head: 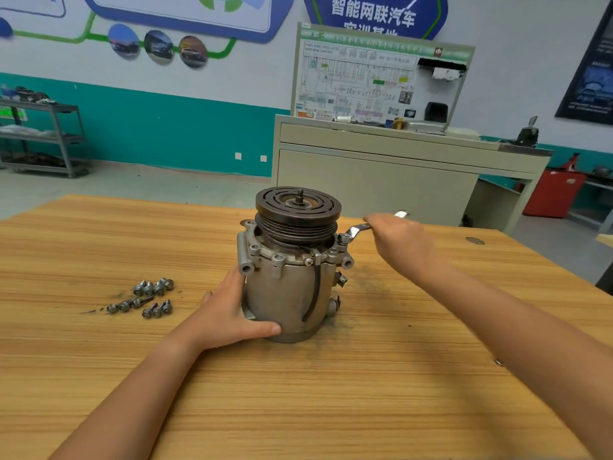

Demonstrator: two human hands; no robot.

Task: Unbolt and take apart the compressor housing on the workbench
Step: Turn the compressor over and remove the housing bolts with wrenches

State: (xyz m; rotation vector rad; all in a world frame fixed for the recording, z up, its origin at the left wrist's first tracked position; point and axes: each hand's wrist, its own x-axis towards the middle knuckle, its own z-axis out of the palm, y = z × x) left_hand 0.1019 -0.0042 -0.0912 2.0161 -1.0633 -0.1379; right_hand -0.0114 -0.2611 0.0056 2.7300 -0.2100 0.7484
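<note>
Wood-grain desk point(298, 393) ahead: grey metal compressor with dark grooved pulley point(288, 293) stands upright mid-desk, my left hand point(232, 313) clasping its body, right hand point(401, 244) with fingers point(376, 224) clenched round a silver wrench point(353, 232) seated on a flange bolt point(343, 239); loose bolts point(149, 297) lie left

Bright, even indoor light is casting faint shadows on the bench point(298, 410); the right hand point(399, 242) is blurring, and wide-angle distortion is bending edges.

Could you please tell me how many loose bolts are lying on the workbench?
10, as far as I can tell: four silver flanged bolts in the far cluster, three in the middle row, three nearest, all left of the grey compressor housing. Overlaps may hide more.
</note>
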